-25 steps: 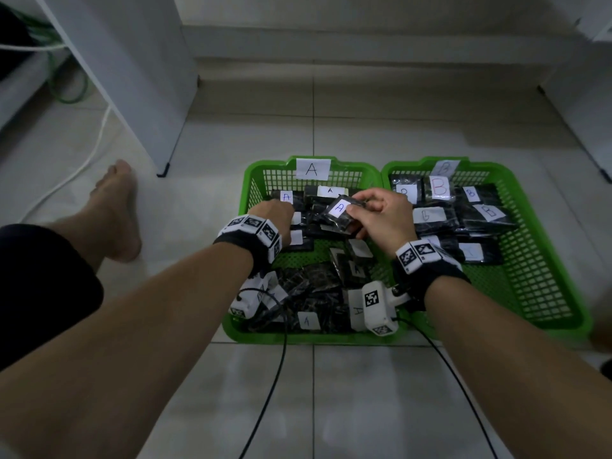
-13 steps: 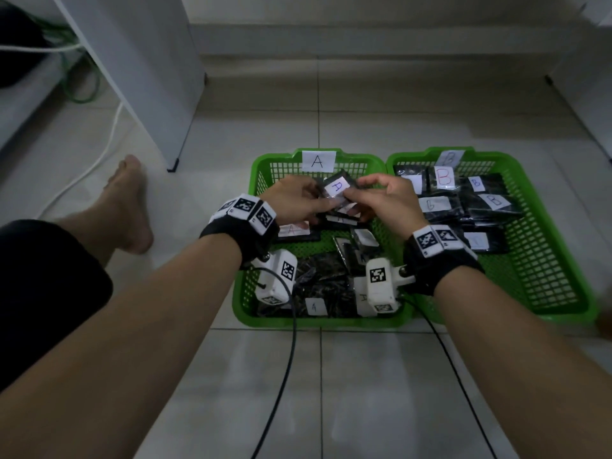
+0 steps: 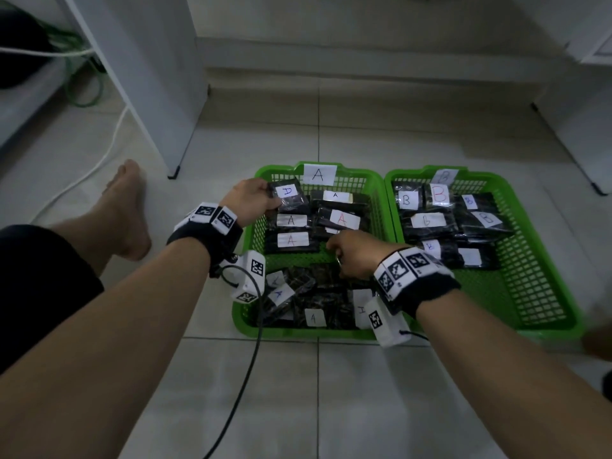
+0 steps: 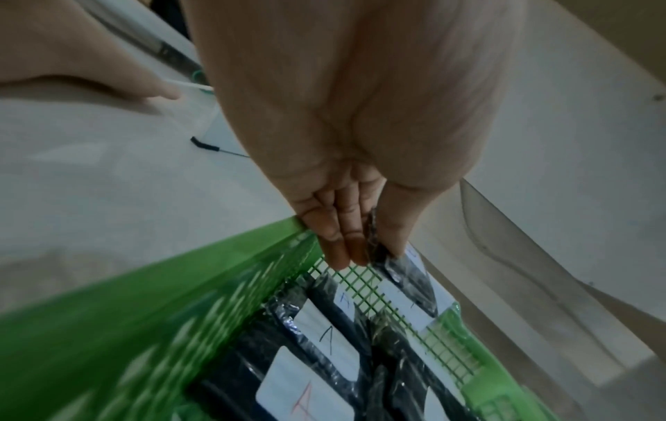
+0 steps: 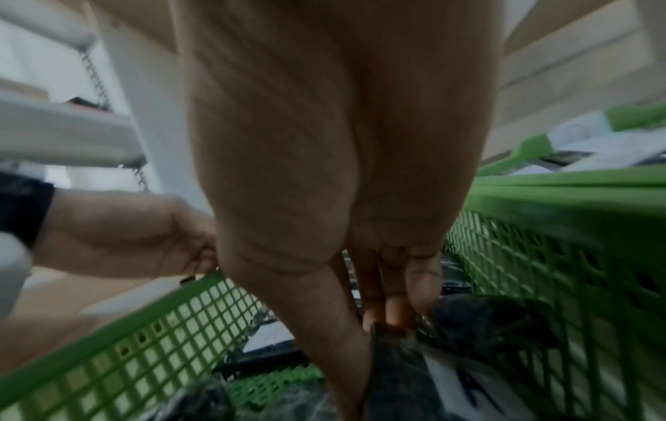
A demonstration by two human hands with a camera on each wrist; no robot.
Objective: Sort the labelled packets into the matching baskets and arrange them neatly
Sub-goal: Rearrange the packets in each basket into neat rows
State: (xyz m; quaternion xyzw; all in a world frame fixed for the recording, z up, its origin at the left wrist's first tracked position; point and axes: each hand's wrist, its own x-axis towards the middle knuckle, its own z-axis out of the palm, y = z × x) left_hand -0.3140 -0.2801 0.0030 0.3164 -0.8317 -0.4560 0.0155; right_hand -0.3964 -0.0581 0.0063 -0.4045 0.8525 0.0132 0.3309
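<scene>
Two green baskets stand side by side on the tiled floor, basket A (image 3: 246, 314) on the left and basket B (image 3: 549, 326) on the right. My left hand (image 3: 275, 201) pinches a black packet labelled A (image 3: 288, 194) at the far left corner of basket A. The left wrist view shows thumb and fingers (image 4: 355, 245) on that packet's edge (image 4: 405, 275). Rows of A packets (image 3: 291, 240) lie just behind it. My right hand (image 3: 341, 256) reaches down mid-basket, and in the right wrist view it (image 5: 382, 322) pinches the top of a dark packet (image 5: 396, 367). Loose A packets (image 3: 314, 318) fill the near end.
B packets (image 3: 427, 220) cover the far half of basket B. My bare foot (image 3: 127, 207) lies left of the baskets. A white cabinet panel (image 3: 149, 94) stands at back left, with a white cable (image 3: 99, 160) beside it. A black wrist-camera cable (image 3: 246, 376) trails across the floor.
Both hands held the A packet above the basket. The left hand has since carried it to the far left corner, while the right hand let go and dropped to the loose packets.
</scene>
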